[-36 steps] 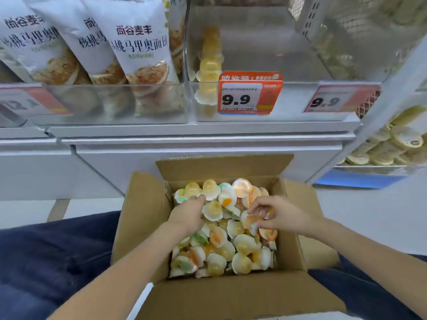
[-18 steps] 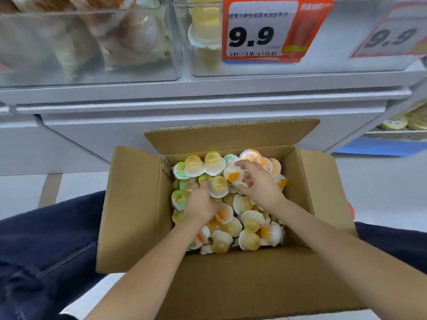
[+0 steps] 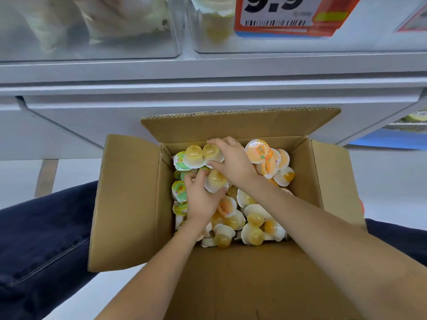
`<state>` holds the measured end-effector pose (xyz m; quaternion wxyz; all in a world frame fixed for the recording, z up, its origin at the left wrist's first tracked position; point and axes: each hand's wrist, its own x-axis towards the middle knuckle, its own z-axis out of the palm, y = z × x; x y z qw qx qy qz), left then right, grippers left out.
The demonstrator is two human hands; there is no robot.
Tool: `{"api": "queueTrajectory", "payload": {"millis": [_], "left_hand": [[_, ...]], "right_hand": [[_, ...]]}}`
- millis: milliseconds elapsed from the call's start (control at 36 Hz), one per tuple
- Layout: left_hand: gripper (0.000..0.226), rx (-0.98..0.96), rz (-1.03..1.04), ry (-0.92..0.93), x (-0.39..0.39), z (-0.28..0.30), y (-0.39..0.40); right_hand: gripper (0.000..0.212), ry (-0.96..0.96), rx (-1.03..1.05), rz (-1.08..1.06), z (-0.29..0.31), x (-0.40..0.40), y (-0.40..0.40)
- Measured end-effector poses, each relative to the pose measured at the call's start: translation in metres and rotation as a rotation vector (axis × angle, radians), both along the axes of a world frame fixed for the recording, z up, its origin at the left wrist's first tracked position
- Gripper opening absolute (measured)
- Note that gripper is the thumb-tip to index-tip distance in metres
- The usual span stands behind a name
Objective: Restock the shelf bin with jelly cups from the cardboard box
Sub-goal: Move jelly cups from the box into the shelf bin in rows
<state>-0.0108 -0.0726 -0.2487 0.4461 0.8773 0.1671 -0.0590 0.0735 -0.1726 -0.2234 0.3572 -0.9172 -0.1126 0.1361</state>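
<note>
An open cardboard box (image 3: 131,199) sits between my knees, filled with several small jelly cups (image 3: 254,229) with yellow, orange and green lids. Inside it, my left hand (image 3: 201,199) curls around one yellowish jelly cup (image 3: 216,181) near the box's left middle. My right hand (image 3: 233,160) reaches over the far pile, its fingers closing on a yellow cup (image 3: 211,152) at the back left. Above, the clear shelf bin (image 3: 346,46) holds a short stack of the same cups (image 3: 217,21) at its left end.
A red and white 9.9 price tag (image 3: 284,17) hangs on the bin's front. A neighbouring clear bin (image 3: 92,31) at the upper left holds bagged bread. A white shelf ledge (image 3: 208,72) juts out above the box. My dark trouser legs (image 3: 44,239) flank the box.
The view has tipped down and closer to the box. Both hands moved towards the box's far left; the right hand crossed leftward onto the back cups, and the left closed around a cup.
</note>
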Motion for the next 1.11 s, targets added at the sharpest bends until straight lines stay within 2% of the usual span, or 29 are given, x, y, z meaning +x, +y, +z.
{"api": "queueTrajectory", "payload": {"millis": [167, 222, 333, 389, 472, 528, 556, 611, 667, 750, 833, 889, 1000, 1111], "left_hand": [[0.038, 0.065, 0.011, -0.076, -0.011, 0.028, 0.006], [0.034, 0.021, 0.004, -0.068, -0.016, 0.039, 0.011], [0.032, -0.131, 0.166, 0.133, -0.009, 0.073, 0.018], [0.035, -0.298, 0.307, 0.303, 0.002, 0.089, 0.024], [0.035, -0.738, 0.403, 0.507, 0.018, 0.116, 0.032], [0.030, -0.909, 0.395, 0.547, 0.026, 0.141, 0.033], [0.027, -0.941, 0.371, 0.549, 0.031, 0.153, 0.032], [0.027, -0.993, 0.288, 0.565, 0.040, 0.180, 0.028], [0.030, -1.061, 0.217, 0.583, 0.048, 0.209, 0.024], [0.041, -1.188, 0.177, 0.554, 0.053, 0.249, 0.018], [0.046, -1.146, 0.080, 0.481, 0.052, 0.276, 0.012], [0.046, -1.131, 0.027, 0.459, 0.051, 0.286, 0.007], [0.052, -1.285, -0.029, 0.401, 0.053, 0.297, -0.013], [0.054, -1.427, -0.110, 0.348, 0.061, 0.304, -0.021]], "right_hand": [[0.040, -0.052, -0.169, -0.025, 0.001, 0.001, 0.017], [0.038, -0.071, -0.196, -0.007, 0.005, 0.001, 0.018], [0.036, -0.015, -0.040, -0.123, 0.021, -0.005, 0.008], [0.037, 0.131, 0.137, -0.318, 0.040, -0.008, -0.002], [0.020, 0.618, 0.519, -0.579, 0.086, -0.012, -0.020], [0.008, 0.945, 0.797, -0.641, 0.122, -0.015, -0.038], [0.008, 1.033, 0.896, -0.643, 0.138, -0.017, -0.048], [0.010, 1.084, 0.999, -0.591, 0.168, -0.023, -0.067], [0.010, 1.036, 1.031, -0.537, 0.195, -0.028, -0.081], [0.015, 0.867, 1.010, -0.419, 0.233, -0.034, -0.093], [0.032, 0.614, 0.933, -0.286, 0.262, -0.040, -0.099], [0.033, 0.415, 0.818, -0.226, 0.272, -0.044, -0.099], [0.039, 0.055, 0.651, -0.107, 0.279, -0.042, -0.089], [0.043, -0.117, 0.604, -0.042, 0.283, -0.031, -0.091]]}}
